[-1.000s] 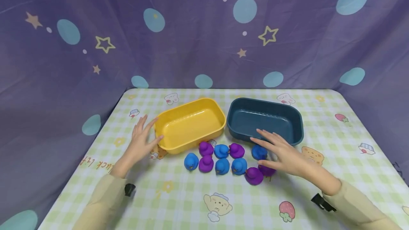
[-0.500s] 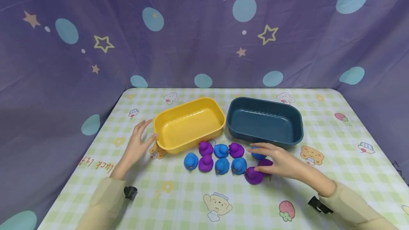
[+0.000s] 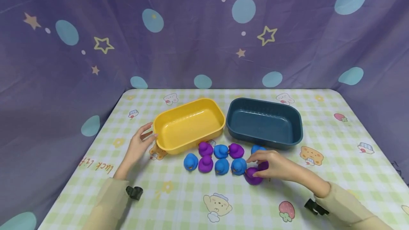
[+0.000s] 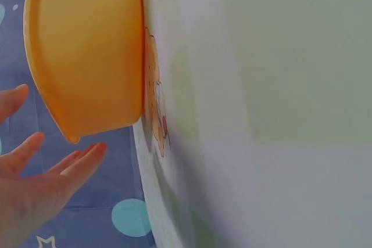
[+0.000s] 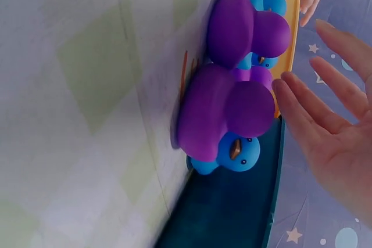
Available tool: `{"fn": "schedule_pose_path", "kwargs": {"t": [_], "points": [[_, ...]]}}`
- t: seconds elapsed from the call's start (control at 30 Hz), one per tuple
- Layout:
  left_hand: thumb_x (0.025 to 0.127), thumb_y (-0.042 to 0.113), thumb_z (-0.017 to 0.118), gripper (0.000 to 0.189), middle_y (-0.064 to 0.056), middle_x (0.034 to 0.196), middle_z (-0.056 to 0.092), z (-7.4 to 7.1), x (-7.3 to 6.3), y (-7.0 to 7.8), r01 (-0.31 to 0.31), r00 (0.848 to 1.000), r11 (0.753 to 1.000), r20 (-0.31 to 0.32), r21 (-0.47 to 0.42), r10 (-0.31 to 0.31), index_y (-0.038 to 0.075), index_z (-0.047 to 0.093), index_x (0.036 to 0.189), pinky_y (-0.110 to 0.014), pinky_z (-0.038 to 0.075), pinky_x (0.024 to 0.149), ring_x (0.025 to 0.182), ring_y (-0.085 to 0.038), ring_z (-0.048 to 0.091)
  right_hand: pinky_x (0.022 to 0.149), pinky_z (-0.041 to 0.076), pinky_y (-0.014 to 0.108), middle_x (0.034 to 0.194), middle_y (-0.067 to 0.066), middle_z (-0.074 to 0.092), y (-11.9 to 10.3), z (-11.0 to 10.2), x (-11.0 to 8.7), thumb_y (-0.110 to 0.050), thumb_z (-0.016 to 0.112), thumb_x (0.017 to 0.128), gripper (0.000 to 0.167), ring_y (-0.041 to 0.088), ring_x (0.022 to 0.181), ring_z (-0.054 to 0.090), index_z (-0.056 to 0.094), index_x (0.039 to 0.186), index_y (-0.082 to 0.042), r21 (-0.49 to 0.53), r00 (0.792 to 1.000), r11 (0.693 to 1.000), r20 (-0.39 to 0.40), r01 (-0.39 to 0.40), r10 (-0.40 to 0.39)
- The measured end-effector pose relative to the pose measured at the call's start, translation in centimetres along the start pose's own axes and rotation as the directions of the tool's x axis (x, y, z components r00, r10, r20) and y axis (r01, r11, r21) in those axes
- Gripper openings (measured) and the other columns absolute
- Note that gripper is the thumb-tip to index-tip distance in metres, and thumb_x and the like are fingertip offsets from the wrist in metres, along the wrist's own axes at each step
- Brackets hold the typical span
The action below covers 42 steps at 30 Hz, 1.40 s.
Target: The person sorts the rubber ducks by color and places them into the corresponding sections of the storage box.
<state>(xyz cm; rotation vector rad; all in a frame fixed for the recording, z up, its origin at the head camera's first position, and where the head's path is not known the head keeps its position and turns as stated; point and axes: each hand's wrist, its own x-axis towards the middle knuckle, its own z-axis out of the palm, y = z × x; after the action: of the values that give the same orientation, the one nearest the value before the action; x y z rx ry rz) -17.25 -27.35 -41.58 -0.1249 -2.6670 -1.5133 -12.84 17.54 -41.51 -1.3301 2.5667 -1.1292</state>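
My left hand (image 3: 138,148) is at the left end of the yellow bin (image 3: 191,127), fingers spread. In the left wrist view its fingertips are just off the bin's end wall (image 4: 93,56). My right hand (image 3: 281,165) hovers over the right end of a group of rubber ducks, fingers relaxed and holding nothing. Below it are a purple duck (image 3: 253,178) and a second purple duck (image 5: 203,111), partly covered in the head view. A blue duck (image 3: 257,148) shows just beyond the fingers. In the right wrist view the fingertips (image 5: 285,88) are close to the purple heads; contact is unclear.
A dark teal bin (image 3: 265,123) stands right of the yellow one, both with nothing inside. Several more ducks, such as a blue duck (image 3: 190,162) and a purple duck (image 3: 206,164), sit before the bins on the checked tablecloth (image 3: 179,208). A patterned curtain (image 3: 198,45) hangs behind.
My right hand has come down and left from over the teal bin's front edge to the purple ducks. My left hand has drawn back slightly from the yellow bin's rim. The ducks have not moved.
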Motion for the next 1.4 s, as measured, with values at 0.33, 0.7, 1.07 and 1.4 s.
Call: {"fn": "schedule_pose_path", "kwargs": {"t": [0.33, 0.7, 1.07, 1.4], "points": [[0.087, 0.025, 0.057, 0.057, -0.017, 0.136, 0.034, 0.28, 0.27, 0.06, 0.086, 0.996, 0.991, 0.048, -0.098, -0.081, 0.004, 0.033, 0.135, -0.018, 0.044, 0.084, 0.117, -0.034, 0.043, 0.068, 0.052, 0.024, 0.092, 0.001, 0.064, 0.34, 0.37, 0.19, -0.014, 0.072, 0.071, 0.026, 0.011, 0.078, 0.061, 0.065, 0.095, -0.007, 0.055, 0.995, 0.997, 0.081, -0.062, 0.058], [0.086, 0.025, 0.058, 0.06, -0.023, 0.132, 0.034, 0.48, 0.41, -0.16, 0.075, 0.995, 0.982, 0.084, -0.175, -0.061, 0.001, 0.032, 0.134, -0.021, 0.045, 0.085, 0.115, -0.034, 0.044, 0.069, 0.051, 0.023, 0.091, -0.003, 0.062, 0.5, 0.69, 0.14, -0.013, 0.071, 0.073, 0.02, 0.006, 0.08, 0.058, 0.066, 0.092, -0.011, 0.044, 0.983, 0.991, 0.143, -0.127, 0.119], [0.086, 0.018, 0.057, 0.06, -0.021, 0.136, 0.029, 0.52, 0.46, -0.29, 0.164, 0.983, 0.967, 0.116, -0.194, -0.143, 0.002, 0.028, 0.137, -0.014, 0.043, 0.082, 0.12, -0.034, 0.039, 0.073, 0.049, 0.023, 0.091, -0.004, 0.063, 0.64, 0.86, 0.28, -0.009, 0.071, 0.072, 0.018, 0.006, 0.085, 0.055, 0.067, 0.089, -0.012, 0.017, 0.984, 0.997, 0.164, -0.079, 0.075], [0.086, 0.018, 0.057, 0.061, -0.021, 0.137, 0.028, 0.51, 0.46, 0.05, 0.164, 0.983, 0.965, 0.114, -0.206, -0.143, 0.003, 0.027, 0.137, -0.015, 0.043, 0.082, 0.119, -0.035, 0.04, 0.073, 0.049, 0.022, 0.091, -0.005, 0.064, 0.07, 0.23, 0.74, -0.008, 0.07, 0.071, 0.017, 0.006, 0.085, 0.056, 0.068, 0.088, -0.013, 0.005, 0.99, 1.0, 0.139, -0.028, 0.027]]}}
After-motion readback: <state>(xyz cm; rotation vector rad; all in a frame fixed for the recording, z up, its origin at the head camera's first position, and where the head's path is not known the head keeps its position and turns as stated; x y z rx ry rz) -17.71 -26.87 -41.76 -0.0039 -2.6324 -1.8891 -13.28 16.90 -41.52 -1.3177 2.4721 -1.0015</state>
